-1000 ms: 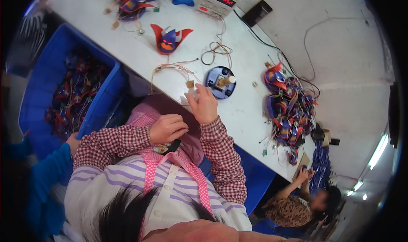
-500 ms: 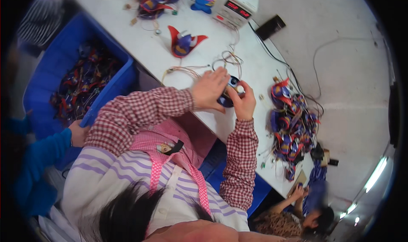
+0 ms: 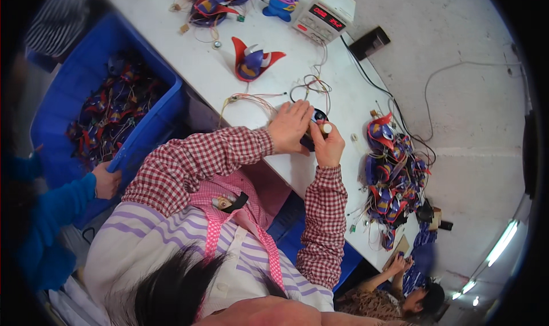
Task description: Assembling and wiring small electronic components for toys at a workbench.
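At the near edge of the white table, both hands are closed around a dark blue rounded plastic part (image 3: 319, 115), most of which they hide. My left hand (image 3: 290, 127) lies across its left side with the fingers held together. My right hand (image 3: 328, 148) grips its right side, and a small pale round piece (image 3: 326, 128) shows at those fingertips. Just left of the hands, a bundle of thin coloured wires (image 3: 251, 99) lies on the table. Beyond them sits a red, purple and silver toy piece (image 3: 251, 64) with pointed flaps.
A power supply (image 3: 323, 18) with a red display stands at the back beside a blue and purple pot-shaped toy (image 3: 281, 4). Wired toy pieces pile up at right (image 3: 389, 177) and far left (image 3: 213, 7). Another person's hand (image 3: 107, 180) holds a blue bin (image 3: 146, 117) of similar pieces.
The blue part has tilted, and my hands now cover more of it. The digits on the power supply's display differ. The whole view has shifted slightly.
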